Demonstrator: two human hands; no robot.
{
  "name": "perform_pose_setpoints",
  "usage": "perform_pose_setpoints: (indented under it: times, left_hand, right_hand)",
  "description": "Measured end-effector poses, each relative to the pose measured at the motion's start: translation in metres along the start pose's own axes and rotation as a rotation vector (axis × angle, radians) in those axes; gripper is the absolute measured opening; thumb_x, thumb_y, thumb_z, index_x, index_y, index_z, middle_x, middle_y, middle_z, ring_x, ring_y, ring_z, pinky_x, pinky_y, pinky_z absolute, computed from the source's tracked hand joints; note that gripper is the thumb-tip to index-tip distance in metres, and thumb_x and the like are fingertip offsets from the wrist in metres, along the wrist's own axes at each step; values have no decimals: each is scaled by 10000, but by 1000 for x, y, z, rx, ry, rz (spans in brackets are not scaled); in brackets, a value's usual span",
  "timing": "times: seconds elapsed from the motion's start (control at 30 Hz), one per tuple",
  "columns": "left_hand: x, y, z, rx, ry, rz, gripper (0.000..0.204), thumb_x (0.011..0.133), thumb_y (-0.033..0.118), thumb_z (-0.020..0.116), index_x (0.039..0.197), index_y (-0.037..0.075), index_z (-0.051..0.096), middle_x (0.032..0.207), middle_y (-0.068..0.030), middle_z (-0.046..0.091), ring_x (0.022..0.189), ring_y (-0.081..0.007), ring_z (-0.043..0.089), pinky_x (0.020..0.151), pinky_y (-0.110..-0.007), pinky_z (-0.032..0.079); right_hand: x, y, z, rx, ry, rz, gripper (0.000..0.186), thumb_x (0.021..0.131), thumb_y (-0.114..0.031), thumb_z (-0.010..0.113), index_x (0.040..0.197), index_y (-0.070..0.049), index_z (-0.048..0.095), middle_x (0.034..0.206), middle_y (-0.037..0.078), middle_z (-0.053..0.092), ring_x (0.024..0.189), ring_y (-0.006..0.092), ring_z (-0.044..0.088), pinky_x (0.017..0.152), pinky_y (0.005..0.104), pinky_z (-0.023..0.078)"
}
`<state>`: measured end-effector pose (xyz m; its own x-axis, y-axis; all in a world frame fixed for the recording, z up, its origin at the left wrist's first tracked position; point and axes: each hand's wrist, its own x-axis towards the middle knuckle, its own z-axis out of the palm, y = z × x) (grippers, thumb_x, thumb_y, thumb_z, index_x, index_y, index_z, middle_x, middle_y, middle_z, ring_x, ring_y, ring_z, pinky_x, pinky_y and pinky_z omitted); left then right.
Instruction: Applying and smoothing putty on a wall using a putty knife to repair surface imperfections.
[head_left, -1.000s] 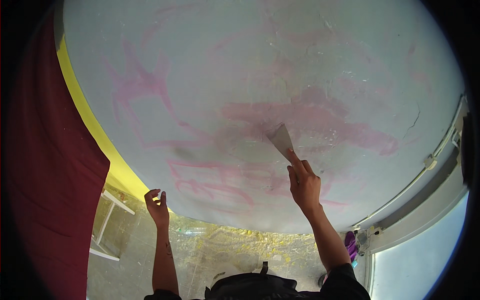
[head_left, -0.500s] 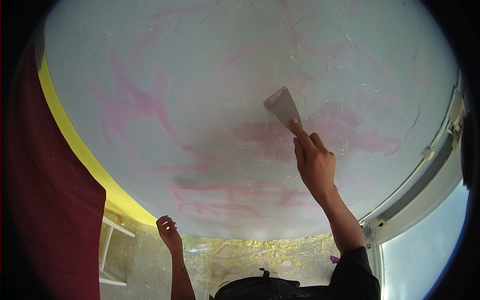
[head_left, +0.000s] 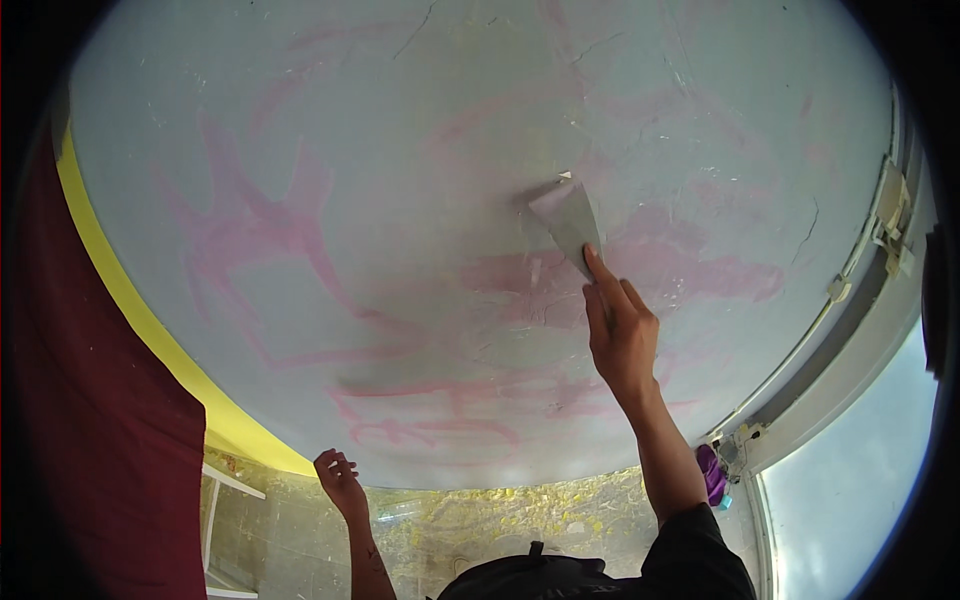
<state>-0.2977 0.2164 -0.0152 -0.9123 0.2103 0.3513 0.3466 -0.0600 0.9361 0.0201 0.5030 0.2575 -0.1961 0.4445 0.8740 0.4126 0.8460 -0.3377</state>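
Observation:
In my right hand (head_left: 622, 330) is a wide grey metal scraper (head_left: 566, 222), index finger along the blade, its edge against a pale grey-blue wall (head_left: 400, 120). A small light chip (head_left: 565, 176) shows at the blade's edge. Smeared pink paint marks (head_left: 262, 225) and fine cracks cover parts of the wall, around the scraper too. My left hand (head_left: 340, 476) hangs low near the wall's bottom edge, fingers loosely curled and apart, holding nothing.
Dark red cloth (head_left: 100, 380) hangs left beside a yellow strip (head_left: 222, 424), above a white stool frame (head_left: 232, 480). The floor (head_left: 470, 520) is speckled yellow. At right are cable trunking (head_left: 838, 288), a purple cloth (head_left: 712, 470) and a bright pane (head_left: 830, 460).
My right hand has raised the scraper higher on the wall since a second ago, where a chip now shows at its edge. My left hand appears lower and farther right; the view has shifted.

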Motion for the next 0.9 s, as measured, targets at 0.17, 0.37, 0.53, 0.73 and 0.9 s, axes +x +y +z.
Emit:
perform_pose_setpoints:
  times: [0.17, 0.37, 0.53, 0.73, 0.9]
  left_hand:
    - [-7, -10, -21, 6, 32, -18, 193, 1021, 113, 598, 1200, 56, 555, 1091, -45, 616, 762, -145, 646, 603, -264, 506]
    - [-15, -13, -32, 32, 58, -48, 197, 1013, 91, 591, 1204, 66, 550, 1048, -44, 619, 753, -144, 648, 588, -263, 502]
    - [-14, -5, -26, -2, 45, -40, 190, 1009, 81, 590, 1194, 66, 547, 1084, -42, 616, 753, -138, 644, 591, -261, 495]
    - [-18, -10, -25, -8, 8, -31, 185, 1004, 77, 586, 1184, 67, 545, 1115, -46, 609, 759, -137, 645, 595, -266, 497]
    - [-17, -4, -26, -5, 13, -55, 186, 1002, 58, 574, 1185, 62, 541, 1112, -44, 608, 763, -137, 646, 589, -252, 494]
  right_hand:
    - [-16, 11, -2, 3, -20, 18, 522, 985, -86, 651, 1473, -258, 588, 764, 83, 588, 549, 262, 568, 525, 405, 490]
    - [6, 22, 18, -54, 1, -49, 524, 984, -95, 660, 1472, -274, 591, 737, 63, 551, 527, 239, 533, 495, 388, 471]
    - [-11, 31, 6, -79, 20, -74, 540, 996, -109, 650, 1497, -289, 560, 731, 53, 526, 515, 229, 504, 485, 388, 468]
    - [7, 28, 16, -64, 25, -79, 534, 995, -121, 652, 1494, -292, 566, 729, 47, 534, 518, 224, 518, 473, 389, 463]
    - [1, 30, 7, -63, 14, -63, 516, 996, -114, 648, 1479, -285, 583, 736, 63, 540, 540, 234, 523, 498, 391, 461]
